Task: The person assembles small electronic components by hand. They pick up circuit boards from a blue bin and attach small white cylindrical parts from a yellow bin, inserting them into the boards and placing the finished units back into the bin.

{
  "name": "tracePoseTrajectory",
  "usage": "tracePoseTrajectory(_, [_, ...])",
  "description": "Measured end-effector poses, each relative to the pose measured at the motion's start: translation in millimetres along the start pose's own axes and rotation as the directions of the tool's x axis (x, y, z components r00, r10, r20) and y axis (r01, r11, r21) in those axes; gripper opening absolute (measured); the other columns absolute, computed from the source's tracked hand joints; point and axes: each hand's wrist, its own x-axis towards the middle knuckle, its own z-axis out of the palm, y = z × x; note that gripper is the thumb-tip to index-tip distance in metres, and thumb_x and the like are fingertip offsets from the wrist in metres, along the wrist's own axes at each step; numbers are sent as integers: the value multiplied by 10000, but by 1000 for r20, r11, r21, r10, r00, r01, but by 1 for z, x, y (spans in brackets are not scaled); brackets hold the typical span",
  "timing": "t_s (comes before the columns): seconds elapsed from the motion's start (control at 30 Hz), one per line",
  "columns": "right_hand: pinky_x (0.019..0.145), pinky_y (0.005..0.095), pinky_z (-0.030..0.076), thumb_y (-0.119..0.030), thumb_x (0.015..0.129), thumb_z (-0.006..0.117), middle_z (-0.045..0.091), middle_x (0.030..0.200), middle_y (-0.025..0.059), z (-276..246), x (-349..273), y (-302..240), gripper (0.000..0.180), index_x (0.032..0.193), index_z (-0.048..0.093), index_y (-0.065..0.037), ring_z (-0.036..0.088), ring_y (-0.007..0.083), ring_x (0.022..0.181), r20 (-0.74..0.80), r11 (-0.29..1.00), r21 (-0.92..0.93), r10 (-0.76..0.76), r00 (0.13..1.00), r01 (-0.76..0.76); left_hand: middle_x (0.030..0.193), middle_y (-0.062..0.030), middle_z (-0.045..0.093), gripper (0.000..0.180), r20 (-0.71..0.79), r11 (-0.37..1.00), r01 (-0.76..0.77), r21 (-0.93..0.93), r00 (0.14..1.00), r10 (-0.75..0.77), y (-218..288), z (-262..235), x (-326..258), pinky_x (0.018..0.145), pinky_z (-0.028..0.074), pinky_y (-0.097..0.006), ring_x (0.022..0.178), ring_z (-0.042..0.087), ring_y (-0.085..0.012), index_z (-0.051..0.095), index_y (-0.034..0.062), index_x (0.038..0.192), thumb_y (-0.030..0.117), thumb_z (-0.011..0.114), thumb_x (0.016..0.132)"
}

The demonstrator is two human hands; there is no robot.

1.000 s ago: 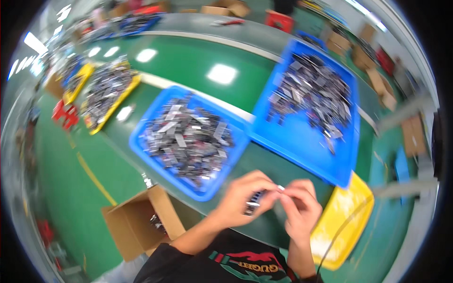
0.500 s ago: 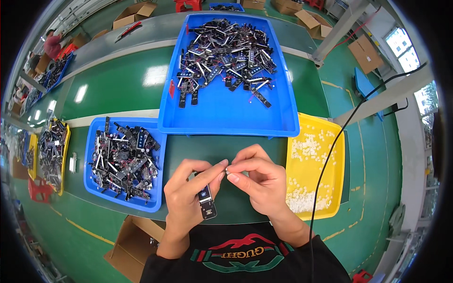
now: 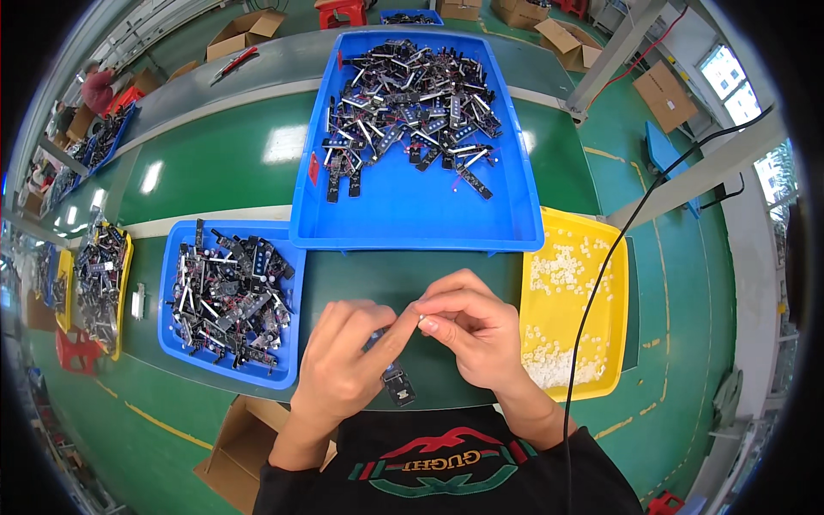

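In my left hand point(image 3: 348, 360) is a small black circuit board point(image 3: 397, 385), its lower end sticking out below the fingers. My right hand point(image 3: 472, 330) pinches a tiny white piece point(image 3: 421, 318) between thumb and forefinger. The fingertips of both hands meet there, and the far end of the board is hidden behind my left fingers. Right of my right hand lies a yellow tray point(image 3: 562, 322) with many small white pieces point(image 3: 558, 367). A blue tray point(image 3: 165, 322) heaped with similar boards point(image 3: 232, 296) stands to the left of my hands.
A large blue tray point(image 3: 412, 219) with piled boards and wires sits ahead of my hands. A black cable point(image 3: 592, 296) hangs across the right side. An open cardboard box point(image 3: 236, 451) stands below the bench at left. A red-handled tool point(image 3: 236, 64) lies at the far left.
My left hand has rolled over, its back now turned up, and hides more of the board. The board's lower end has shifted right. The white piece shows more clearly at my right fingertips.
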Motion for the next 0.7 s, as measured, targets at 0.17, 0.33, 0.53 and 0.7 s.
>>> tracePoseTrajectory(0.17, [694, 243, 507, 16, 868, 662, 573, 1007, 89, 4, 0, 10, 240, 1106, 637, 3, 605, 137, 847, -48, 992, 127, 15, 999, -9, 797, -41, 546, 352, 1, 991, 38, -125, 999, -39, -1, 7, -1, 573, 452, -314, 712, 575, -206, 742, 64, 979, -16, 770, 636])
tracePoseTrajectory(0.33, [664, 244, 488, -27, 792, 757, 604, 922, 80, -11, -12, 2, 303, 1075, 651, -25, 593, 125, 775, 40, 989, -146, 33, 999, -27, 778, -52, 591, 290, 84, 924, 284, -256, 959, -272, -10, -6, -23, 555, 452, -304, 644, 570, -181, 748, 90, 978, 24, 785, 698])
tracePoseTrajectory(0.53, [673, 290, 482, -18, 837, 672, 619, 864, 119, -79, -46, -11, 178, 1013, 655, -3, 601, 201, 752, -297, 668, -719, -46, 954, -192, 818, -58, 637, 205, -290, 630, 766, -127, 578, -762, -65, -88, -70, 696, 449, -256, 738, 543, -99, 685, -9, 1044, 14, 664, 841])
tracePoseTrajectory(0.7, [937, 437, 407, -71, 869, 625, 536, 1177, 206, -127, -87, 24, 332, 1185, 580, 22, 493, 365, 1079, -337, 166, -933, -81, 938, -320, 850, -118, 656, 353, -478, 353, 887, 297, 459, -749, -121, -134, -99, 749, 481, -319, 788, 612, -173, 647, -20, 1145, 176, 696, 855])
